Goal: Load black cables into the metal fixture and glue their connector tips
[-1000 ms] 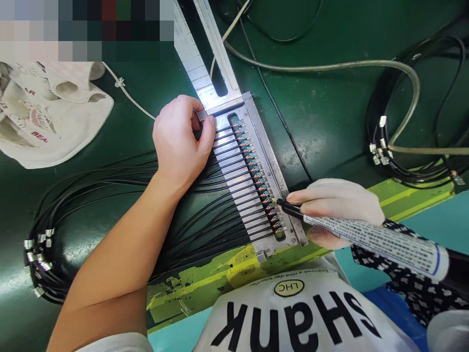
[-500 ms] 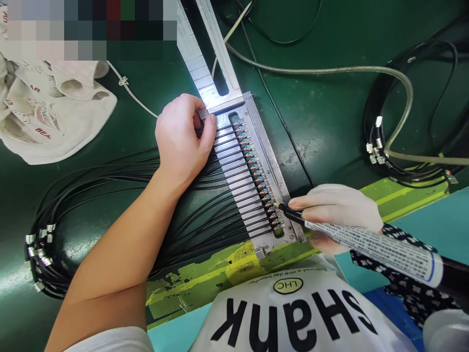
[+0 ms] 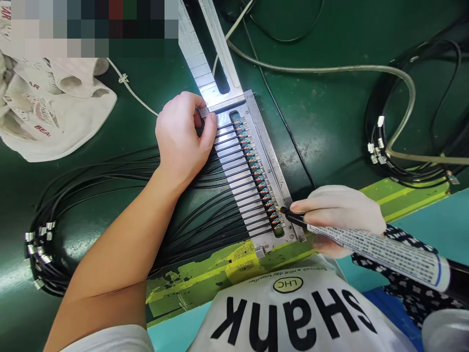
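A metal fixture (image 3: pixel 234 181) lies at a slant in the middle, its slotted lid (image 3: pixel 234 68) swung away at the far end. Several thin black cables (image 3: pixel 205 203) run across it from the left, ending at a row of small connectors (image 3: pixel 262 178) with coloured wires and metal tips. My left hand (image 3: pixel 185 139) pinches the fixture's upper left edge near the lid; its fingertips are partly hidden. Gripped in my right hand (image 3: pixel 340 215) is a marker pen (image 3: pixel 373 249) with a printed white label. Its tip meets or hovers close above the lower connectors; I cannot tell which.
Bundled cables with metal plugs (image 3: pixel 40 249) curl at the left, and another cable coil (image 3: pixel 381 146) sits at the right. A pale cloth (image 3: pixel 54 107) lies upper left. A clear hose (image 3: pixel 322 70) crosses the green table, which has a yellow-taped front edge (image 3: pixel 205 274).
The pen tip and my right hand have shifted slightly right and down along the connector row. My left hand keeps its place on the fixture.
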### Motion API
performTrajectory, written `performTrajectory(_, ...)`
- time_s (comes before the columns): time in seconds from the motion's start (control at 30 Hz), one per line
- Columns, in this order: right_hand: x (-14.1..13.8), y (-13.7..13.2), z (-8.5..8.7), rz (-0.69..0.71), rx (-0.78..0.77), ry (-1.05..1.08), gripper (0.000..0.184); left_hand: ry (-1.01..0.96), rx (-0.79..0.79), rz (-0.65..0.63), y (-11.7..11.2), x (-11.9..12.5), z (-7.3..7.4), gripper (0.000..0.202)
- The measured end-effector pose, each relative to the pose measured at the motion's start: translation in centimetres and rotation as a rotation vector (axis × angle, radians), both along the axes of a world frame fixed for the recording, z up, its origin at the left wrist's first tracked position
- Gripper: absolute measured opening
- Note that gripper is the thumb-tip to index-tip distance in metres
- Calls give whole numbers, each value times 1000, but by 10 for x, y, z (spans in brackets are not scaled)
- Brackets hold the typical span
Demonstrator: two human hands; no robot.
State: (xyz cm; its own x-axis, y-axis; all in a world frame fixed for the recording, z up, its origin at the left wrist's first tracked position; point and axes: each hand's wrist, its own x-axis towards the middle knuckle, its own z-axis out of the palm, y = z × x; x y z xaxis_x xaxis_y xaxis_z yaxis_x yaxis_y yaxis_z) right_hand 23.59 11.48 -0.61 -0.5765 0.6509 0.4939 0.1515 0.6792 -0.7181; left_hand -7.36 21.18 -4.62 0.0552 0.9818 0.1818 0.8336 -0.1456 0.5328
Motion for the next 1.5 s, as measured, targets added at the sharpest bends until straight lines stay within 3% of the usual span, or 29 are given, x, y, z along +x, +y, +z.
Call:
performTrajectory(0.53,1,-1,1,-12,-5,-26,16,17,28,9,0,-1,-3,17)
performTrajectory(0.77,0,-1,0,-18,0,-12,23,46,40,4,0,0,-1,14)
performTrajectory(1.03,4,0,-2,20,-44,-3,16,117,51,-31,2,-2,-4,17)
performTrajectory(1.3,4,0,-5,2,-39,-30,22,60,-12,-2,-1,1,2,18)
performTrajectory(1.5,5,3,-6,30,-32,4,24,117,30,16,-2,3,5,18)
